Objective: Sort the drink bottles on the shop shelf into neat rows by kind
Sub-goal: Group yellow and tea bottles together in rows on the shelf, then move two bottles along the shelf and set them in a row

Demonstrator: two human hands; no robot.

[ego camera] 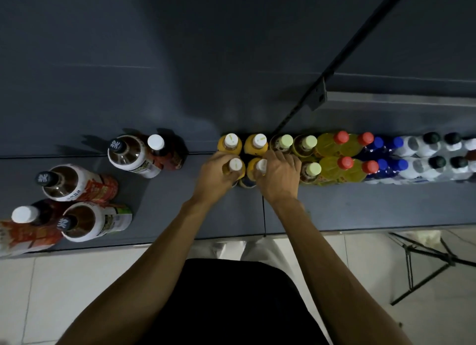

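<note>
Shelf [334,211], read from its left end to its right, as I watch from the remote station.

Left end, toward the front edge — unsorted stock: large black-capped bottles [63,181] and white-capped dark bottles [164,151], standing loosely with gaps between them.

Middle, at the back edge — four orange juice bottles [230,142] in a two-by-two block. My left hand [215,176] has its fingers curled round the front-left one; my right hand [279,174] has its fingers curled round the front-right one.

Right of these, touching in pairs: pale-green-capped tea bottles [306,142], red-capped yellow bottles [341,138], blue-capped bottles [396,142], dark-capped clear bottles [431,138].

Step in hand, as I judge it — squaring the front orange pair against the back pair. Next move calls for letting go and reaching to the left-end stock, to be paired by kind beside the orange block.
</note>
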